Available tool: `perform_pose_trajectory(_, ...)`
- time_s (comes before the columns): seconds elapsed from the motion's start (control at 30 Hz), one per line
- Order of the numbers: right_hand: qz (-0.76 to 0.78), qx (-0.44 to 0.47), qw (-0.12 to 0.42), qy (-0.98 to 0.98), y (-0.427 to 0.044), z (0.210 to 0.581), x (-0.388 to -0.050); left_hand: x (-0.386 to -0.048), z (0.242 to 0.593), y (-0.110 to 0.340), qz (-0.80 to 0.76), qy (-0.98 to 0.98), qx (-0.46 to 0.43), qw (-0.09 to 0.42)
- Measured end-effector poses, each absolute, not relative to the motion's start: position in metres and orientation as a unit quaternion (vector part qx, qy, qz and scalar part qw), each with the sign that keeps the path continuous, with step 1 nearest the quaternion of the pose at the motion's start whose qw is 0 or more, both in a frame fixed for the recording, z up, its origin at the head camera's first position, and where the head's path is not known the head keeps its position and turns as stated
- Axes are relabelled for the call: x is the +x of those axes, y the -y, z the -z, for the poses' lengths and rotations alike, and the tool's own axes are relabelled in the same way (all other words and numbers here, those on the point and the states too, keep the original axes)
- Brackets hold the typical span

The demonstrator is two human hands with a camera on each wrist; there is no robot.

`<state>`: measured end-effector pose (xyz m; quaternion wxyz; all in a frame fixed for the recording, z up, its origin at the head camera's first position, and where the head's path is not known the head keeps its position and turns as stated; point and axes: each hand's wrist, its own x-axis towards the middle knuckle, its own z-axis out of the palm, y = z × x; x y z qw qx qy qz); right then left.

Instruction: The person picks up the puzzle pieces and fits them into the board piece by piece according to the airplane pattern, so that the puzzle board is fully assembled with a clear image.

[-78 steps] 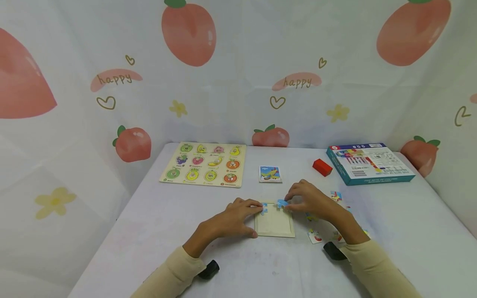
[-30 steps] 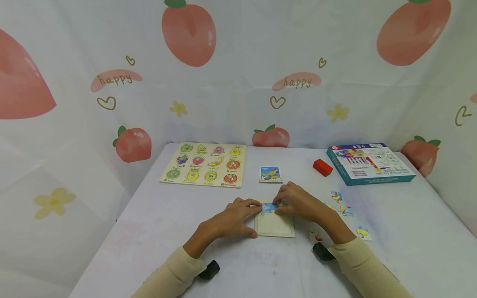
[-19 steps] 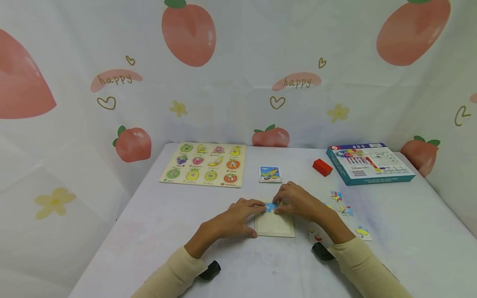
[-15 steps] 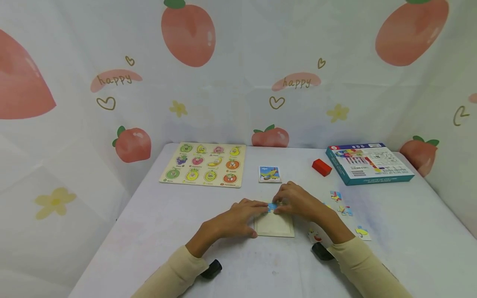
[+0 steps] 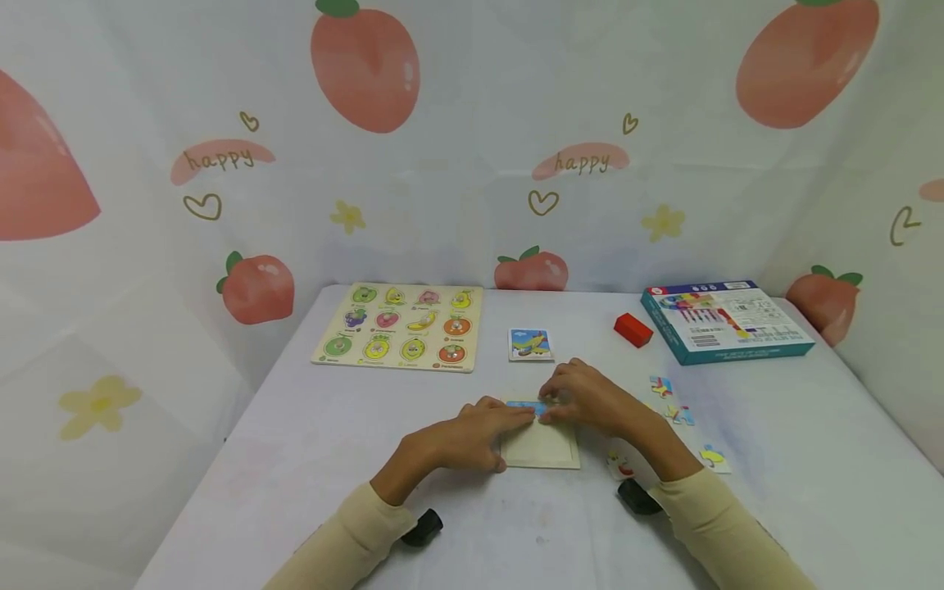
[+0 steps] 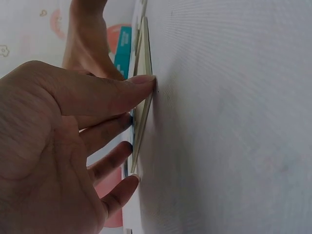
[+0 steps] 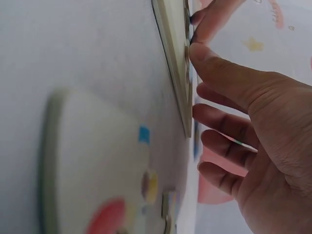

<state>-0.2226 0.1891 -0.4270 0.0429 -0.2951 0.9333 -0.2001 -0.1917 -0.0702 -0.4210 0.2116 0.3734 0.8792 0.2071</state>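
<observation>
A small square wooden puzzle tray [image 5: 542,451] lies on the white table, with blue jigsaw puzzle pieces [image 5: 522,405] along its far edge. From the left, my left hand [image 5: 470,434] presses its outstretched fingertips on those pieces; its thumb [image 6: 139,87] touches the tray's near edge in the left wrist view. My right hand [image 5: 590,400] holds thumb and forefinger about the right-hand blue piece at the tray's far side. In the right wrist view its thumb [image 7: 207,56] bears on the piece while the other fingers bend loosely by the rim. The fingers partly hide the pieces.
Loose puzzle pieces lie right of the tray, among them one [image 5: 621,465] near the right wrist and another [image 5: 714,459] farther out. Behind stand an airplane picture tile [image 5: 529,344], a fruit board [image 5: 398,328], a red block [image 5: 633,329] and a teal-edged box [image 5: 726,319].
My right hand has brought a blue piece down into the tray beside the first one. My left fingers have slid right across the pieces. The head view has shifted slightly.
</observation>
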Motion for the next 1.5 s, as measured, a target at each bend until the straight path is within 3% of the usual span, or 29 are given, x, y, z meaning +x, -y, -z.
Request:
perform_pose_trajectory(0.23,0.255,-0.235,0.063,-0.936,-0.212,0.422,-0.22,-0.192,0.421,0.071,-0.212,-0.882,0.359,0.218)
perform_pose_trajectory(0.83,0.286,-0.139,0.027,-0.948,-0.303,0.411,-0.211,-0.19,0.419,0.072,-0.213,-0.88,0.366,0.216)
perform_pose_trajectory(1.5,0.294,-0.029,0.08,-0.952,-0.359,0.424,-0.211,-0.192,0.421,0.073,-0.212,-0.881,0.369,0.206)
